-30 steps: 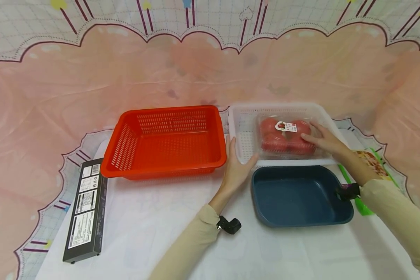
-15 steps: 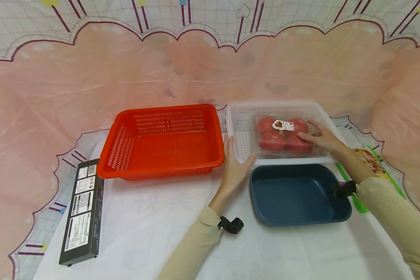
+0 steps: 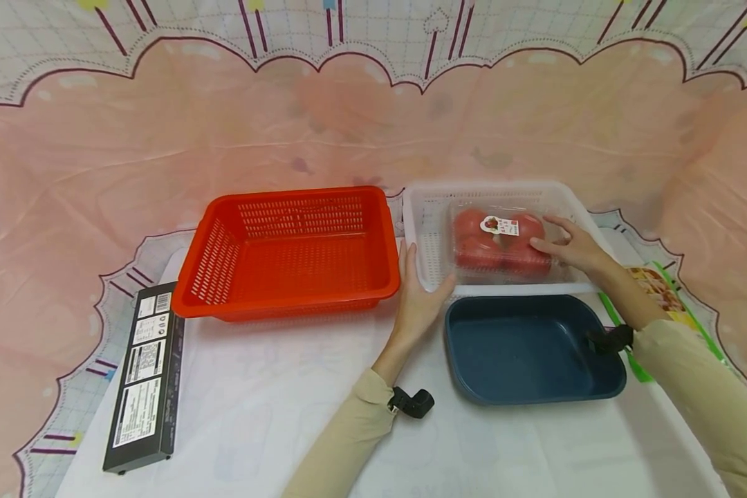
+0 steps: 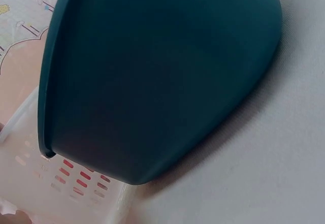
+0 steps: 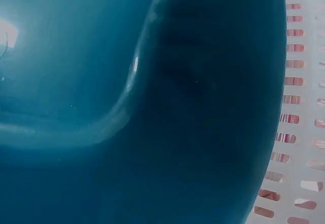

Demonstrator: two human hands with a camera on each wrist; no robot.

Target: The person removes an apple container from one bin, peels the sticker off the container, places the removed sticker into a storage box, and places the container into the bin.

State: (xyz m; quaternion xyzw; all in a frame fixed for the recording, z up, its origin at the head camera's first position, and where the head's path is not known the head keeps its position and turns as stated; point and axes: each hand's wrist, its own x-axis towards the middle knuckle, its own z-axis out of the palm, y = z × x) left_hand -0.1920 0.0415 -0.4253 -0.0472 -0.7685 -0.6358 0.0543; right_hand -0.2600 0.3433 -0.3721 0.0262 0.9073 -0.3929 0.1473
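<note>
A clear plastic pack of tomatoes with a white label lies in the white perforated basket at the back right. My right hand touches the pack's right end, thumb over the top and index finger towards the back. Its other fingers are partly hidden. My left hand rests at the basket's front left corner, fingers straight along the left side and thumb spread towards the front rim. In front of the basket stands a dark blue tub, which fills much of both wrist views; the right hand is out of sight in its own.
Left of the white basket stands a red-orange perforated basket. A long black box with white labels lies at the table's left. Beneath the right forearm is a green-edged packet. A patterned cloth hangs behind the table.
The tomato pack has slid slightly left inside the white basket, with my right hand following at its right end. My left hand stays at the basket's corner.
</note>
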